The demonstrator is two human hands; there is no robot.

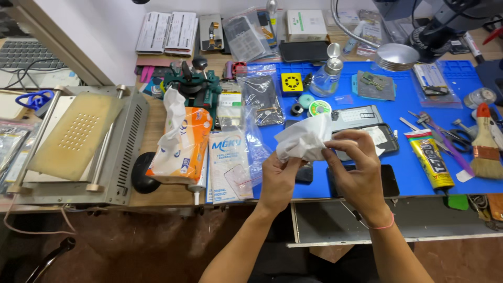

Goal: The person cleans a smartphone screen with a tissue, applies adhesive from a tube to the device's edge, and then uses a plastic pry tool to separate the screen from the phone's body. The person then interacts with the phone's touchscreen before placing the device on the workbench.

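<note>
Both of my hands hold a crumpled white tissue (304, 137) above the blue work mat (414, 112). My left hand (279, 177) grips its lower left part. My right hand (356, 167) pinches its right edge with thumb and fingers. Under my hands lie a dark phone (389, 179) and a phone frame (384, 137) on the mat. An orange tissue pack (183, 149) with a white sheet sticking up stands to the left.
A glue tube (429, 160), a brush (486, 149), tweezers and scissors lie at the right. A glass dispenser bottle (327, 76), solder reels and plastic bags crowd the back. A grey heating machine (84, 147) sits at the left. An open drawer (398, 220) is below the mat.
</note>
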